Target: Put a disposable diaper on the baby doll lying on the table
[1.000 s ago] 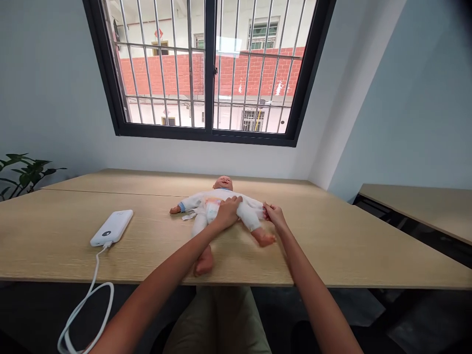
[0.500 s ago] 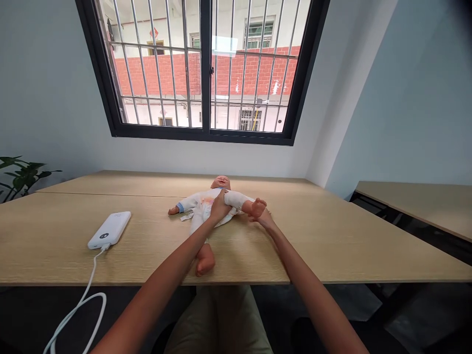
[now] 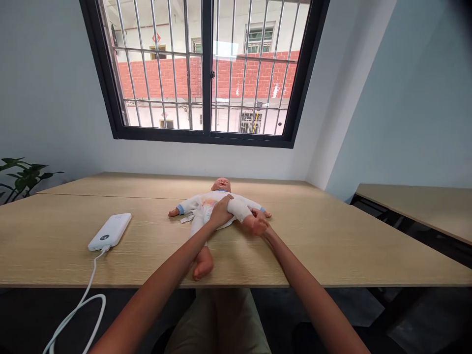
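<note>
A baby doll [image 3: 210, 204] in a white onesie lies on its back on the wooden table [image 3: 324, 250], head at the far side. Its bodysuit looks open around a printed diaper. My left hand [image 3: 221, 213] is shut around the doll's bent thigh [image 3: 238, 209]. That leg's bare foot [image 3: 256, 224] rests in my right hand [image 3: 262, 221], whose fingers curl up around it. The doll's other leg stretches toward me, its foot [image 3: 203, 263] near the table's front edge. A loose white strip [image 3: 188, 217] lies beside the doll's hip.
A white power bank [image 3: 109, 232] lies left of the doll, its white cable [image 3: 94, 295] dropping over the front edge. A potted plant [image 3: 22, 174] stands at far left. Another table [image 3: 405, 206] stands at right, beyond a gap. A barred window [image 3: 202, 69] is in the wall ahead.
The doll's leg, out to the right a second ago, was lifted and now bends down toward me. My right hand moved from near the doll's cuff to its foot.
</note>
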`<move>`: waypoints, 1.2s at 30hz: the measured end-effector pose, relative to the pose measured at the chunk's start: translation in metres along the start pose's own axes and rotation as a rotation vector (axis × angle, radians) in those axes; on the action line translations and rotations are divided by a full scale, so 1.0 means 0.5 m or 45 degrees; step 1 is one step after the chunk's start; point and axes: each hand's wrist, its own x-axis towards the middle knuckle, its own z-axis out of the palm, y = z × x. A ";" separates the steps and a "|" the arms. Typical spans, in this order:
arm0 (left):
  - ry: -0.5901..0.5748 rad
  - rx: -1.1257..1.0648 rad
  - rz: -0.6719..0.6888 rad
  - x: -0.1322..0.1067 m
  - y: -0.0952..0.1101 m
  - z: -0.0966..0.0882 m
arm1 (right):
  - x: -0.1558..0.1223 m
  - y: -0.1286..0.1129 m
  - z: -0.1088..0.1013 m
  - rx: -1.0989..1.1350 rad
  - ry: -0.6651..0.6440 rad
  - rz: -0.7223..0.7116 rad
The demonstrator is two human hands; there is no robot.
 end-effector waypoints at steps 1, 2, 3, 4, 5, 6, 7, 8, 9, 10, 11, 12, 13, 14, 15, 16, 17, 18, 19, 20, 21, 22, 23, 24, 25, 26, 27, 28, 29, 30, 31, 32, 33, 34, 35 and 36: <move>-0.041 0.060 0.031 -0.004 0.002 -0.001 | 0.002 -0.005 -0.001 0.001 0.004 0.000; -0.089 0.148 0.072 -0.008 0.005 -0.003 | 0.004 -0.010 -0.004 0.003 0.009 -0.002; -0.138 0.248 0.115 -0.011 0.008 -0.004 | 0.007 -0.013 -0.007 0.006 0.016 -0.003; -0.183 0.342 0.156 -0.014 0.011 -0.004 | 0.009 -0.016 -0.012 0.008 0.025 -0.006; -0.222 0.424 0.195 -0.017 0.013 -0.005 | 0.012 -0.017 -0.018 0.011 0.034 -0.009; -0.249 0.486 0.229 -0.019 0.015 -0.005 | 0.014 -0.016 -0.025 0.014 0.044 -0.011; -0.262 0.517 0.254 -0.021 0.016 -0.005 | 0.017 -0.013 -0.033 0.015 0.052 -0.015; -0.267 0.539 0.273 -0.022 0.016 -0.005 | 0.019 -0.008 -0.040 0.016 0.057 -0.019; -0.271 0.567 0.291 -0.023 0.015 -0.005 | 0.021 -0.002 -0.047 0.016 0.060 -0.024; -0.273 0.589 0.303 -0.023 0.014 -0.005 | 0.024 0.005 -0.053 0.016 0.058 -0.031; -0.272 0.601 0.309 -0.023 0.013 -0.005 | 0.027 0.013 -0.058 0.015 0.057 -0.040; -0.271 0.604 0.313 -0.023 0.012 -0.006 | 0.030 0.021 -0.062 0.013 0.057 -0.050; -0.274 0.609 0.319 -0.023 0.011 -0.006 | 0.033 0.029 -0.065 0.013 0.060 -0.060; -0.278 0.619 0.326 -0.024 0.011 -0.007 | 0.036 0.036 -0.067 0.017 0.065 -0.067; -0.283 0.630 0.333 -0.024 0.011 -0.008 | 0.039 0.043 -0.067 0.023 0.075 -0.070; -0.287 0.640 0.338 -0.025 0.013 -0.008 | 0.042 0.049 -0.067 0.028 0.087 -0.069; -0.292 0.646 0.341 -0.026 0.014 -0.008 | 0.045 0.055 -0.067 0.034 0.097 -0.065; -0.298 0.645 0.342 -0.028 0.015 -0.008 | 0.047 0.060 -0.066 0.043 0.103 -0.061; -0.306 0.638 0.344 -0.029 0.016 -0.008 | 0.049 0.065 -0.064 0.052 0.106 -0.057; -0.319 0.625 0.352 -0.030 0.016 -0.009 | 0.051 0.069 -0.063 0.061 0.111 -0.051; -0.343 0.607 0.366 -0.030 0.016 -0.010 | 0.052 0.073 -0.061 0.073 0.116 -0.043; -0.379 0.583 0.382 -0.029 0.016 -0.013 | 0.053 0.076 -0.059 0.090 0.118 -0.033; -0.424 0.548 0.396 -0.027 0.015 -0.017 | 0.053 0.079 -0.058 0.109 0.118 -0.024; -0.479 0.500 0.402 -0.023 0.014 -0.022 | 0.054 0.081 -0.056 0.125 0.116 -0.015; -0.546 0.434 0.401 -0.017 0.013 -0.029 | 0.054 0.082 -0.055 0.139 0.112 -0.009; -0.613 0.350 0.381 -0.009 0.013 -0.035 | 0.055 0.082 -0.054 0.150 0.107 -0.006; -0.666 0.261 0.346 0.000 0.014 -0.041 | 0.055 0.082 -0.053 0.156 0.104 -0.004; -0.694 0.180 0.306 0.011 0.016 -0.044 | 0.055 0.081 -0.053 0.160 0.108 0.001; -0.686 0.132 0.252 0.021 0.019 -0.045 | 0.056 0.080 -0.053 0.165 0.116 0.011; -0.647 0.129 0.183 0.030 0.024 -0.042 | 0.056 0.080 -0.052 0.175 0.122 0.027; -0.588 0.174 0.110 0.039 0.030 -0.035 | 0.056 0.080 -0.052 0.191 0.125 0.043; -0.528 0.257 0.044 0.046 0.037 -0.026 | 0.056 0.080 -0.052 0.211 0.125 0.057; -0.480 0.352 -0.007 0.052 0.044 -0.014 | 0.056 0.080 -0.052 0.234 0.124 0.068; -0.447 0.436 -0.046 0.057 0.050 -0.002 | 0.056 0.082 -0.052 0.256 0.119 0.074; -0.427 0.499 -0.065 0.061 0.056 0.010 | 0.056 0.084 -0.052 0.273 0.113 0.074; -0.415 0.533 -0.067 0.064 0.061 0.020 | 0.057 0.087 -0.051 0.282 0.110 0.071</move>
